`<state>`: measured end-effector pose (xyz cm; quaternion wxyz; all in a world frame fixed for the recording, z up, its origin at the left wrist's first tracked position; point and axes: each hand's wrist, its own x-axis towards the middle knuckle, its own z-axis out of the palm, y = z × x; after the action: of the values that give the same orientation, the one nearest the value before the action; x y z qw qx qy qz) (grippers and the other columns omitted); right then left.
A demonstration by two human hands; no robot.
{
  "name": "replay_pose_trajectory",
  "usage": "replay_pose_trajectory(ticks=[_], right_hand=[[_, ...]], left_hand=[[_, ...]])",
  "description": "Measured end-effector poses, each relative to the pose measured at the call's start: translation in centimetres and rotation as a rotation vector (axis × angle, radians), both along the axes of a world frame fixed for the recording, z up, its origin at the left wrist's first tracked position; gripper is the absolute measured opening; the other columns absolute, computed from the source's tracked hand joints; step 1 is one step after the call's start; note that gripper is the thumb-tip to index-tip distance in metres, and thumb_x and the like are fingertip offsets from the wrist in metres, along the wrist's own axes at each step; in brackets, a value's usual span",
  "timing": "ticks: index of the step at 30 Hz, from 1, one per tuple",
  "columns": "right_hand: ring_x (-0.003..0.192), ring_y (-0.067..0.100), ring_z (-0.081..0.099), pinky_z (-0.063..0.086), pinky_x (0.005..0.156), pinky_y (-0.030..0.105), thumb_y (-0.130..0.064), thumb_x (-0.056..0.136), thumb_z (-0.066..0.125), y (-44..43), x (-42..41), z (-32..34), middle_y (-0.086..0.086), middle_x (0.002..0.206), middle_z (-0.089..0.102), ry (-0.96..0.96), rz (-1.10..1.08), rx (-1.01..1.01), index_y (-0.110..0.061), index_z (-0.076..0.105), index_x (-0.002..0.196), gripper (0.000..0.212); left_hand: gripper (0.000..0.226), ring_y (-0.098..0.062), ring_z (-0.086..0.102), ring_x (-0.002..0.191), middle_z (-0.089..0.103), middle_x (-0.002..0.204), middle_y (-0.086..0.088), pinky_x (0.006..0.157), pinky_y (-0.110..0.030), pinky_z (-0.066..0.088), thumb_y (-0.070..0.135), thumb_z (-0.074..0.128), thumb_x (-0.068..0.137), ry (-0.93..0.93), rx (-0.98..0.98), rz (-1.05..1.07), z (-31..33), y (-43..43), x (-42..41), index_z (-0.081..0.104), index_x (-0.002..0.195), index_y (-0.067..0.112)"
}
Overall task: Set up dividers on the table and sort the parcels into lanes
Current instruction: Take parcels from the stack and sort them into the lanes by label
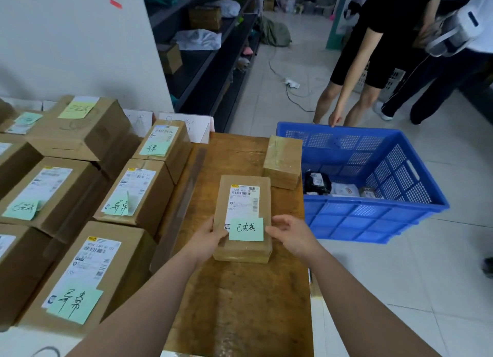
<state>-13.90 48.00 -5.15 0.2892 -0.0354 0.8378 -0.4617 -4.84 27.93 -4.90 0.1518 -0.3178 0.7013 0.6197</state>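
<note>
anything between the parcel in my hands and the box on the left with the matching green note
Yes. A clear divider and a row of three boxes with a different note stand between the parcel and that box.

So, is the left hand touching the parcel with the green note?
Touching. The head view shows the left hand gripping the parcel: thumb on top, by the green note.
</note>
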Motion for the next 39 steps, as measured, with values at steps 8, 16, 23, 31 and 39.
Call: replay_pose_trajectory(ticks=[8,16,23,31,39], right_hand=[[0.091,-0.003,0.06,0.049,0.079,0.025,-0.067,0.087,0.046,-1.2,1.6,-0.7,-0.022,0.1,0.066,0.016,-0.037,-0.05,-0.035,0.065,0.101,0.039],[0.081,-0.021,0.057,0.046,0.061,0.011,-0.046,0.086,0.064,-3.0,1.3,4.3,-0.041,0.079,0.059,0.336,-0.11,-0.086,-0.046,0.058,0.106,0.02],[0.085,-0.01,0.055,0.047,0.066,0.015,-0.046,0.086,0.065,-9.7,2.4,10.4,-0.033,0.089,0.055,0.495,-0.132,-0.152,-0.028,0.059,0.129,0.047],[0.082,-0.006,0.062,0.057,0.072,0.028,-0.053,0.081,0.067,-21.3,7.5,12.6,-0.033,0.081,0.061,0.492,-0.146,-0.199,-0.034,0.059,0.126,0.049],[0.088,0.004,0.067,0.058,0.079,0.039,-0.049,0.08,0.068,-32.2,13.4,12.7,-0.022,0.094,0.069,0.371,-0.134,-0.288,-0.033,0.063,0.118,0.042]], left_hand=[[0.042,-0.01,0.066,0.106,0.066,0.123,0.012,0.1,-0.037,0.049,0.025,0.052,0.099,0.063,-0.034,0.002,0.3,0.0,0.6,0.045,0.14,0.032],[0.062,-0.011,0.063,0.106,0.059,0.129,0.011,0.07,-0.016,0.056,0.043,0.061,0.093,0.273,-0.155,0.12,5.7,-0.9,1.3,0.034,0.147,0.031],[0.057,-0.008,0.063,0.103,0.062,0.123,0.011,0.091,-0.038,0.056,0.051,0.065,0.086,0.456,-0.189,0.28,10.4,-6.7,3.1,0.046,0.138,0.035],[0.054,-0.009,0.068,0.099,0.068,0.115,0.011,0.075,-0.024,0.057,0.044,0.067,0.086,0.542,-0.17,0.334,12.5,-17.7,8.9,0.051,0.136,0.029],[0.045,0.002,0.07,0.081,0.073,0.102,0.013,0.064,-0.014,0.052,0.037,0.068,0.088,0.521,-0.173,0.348,12.8,-28.8,14.8,0.059,0.13,0.028]])
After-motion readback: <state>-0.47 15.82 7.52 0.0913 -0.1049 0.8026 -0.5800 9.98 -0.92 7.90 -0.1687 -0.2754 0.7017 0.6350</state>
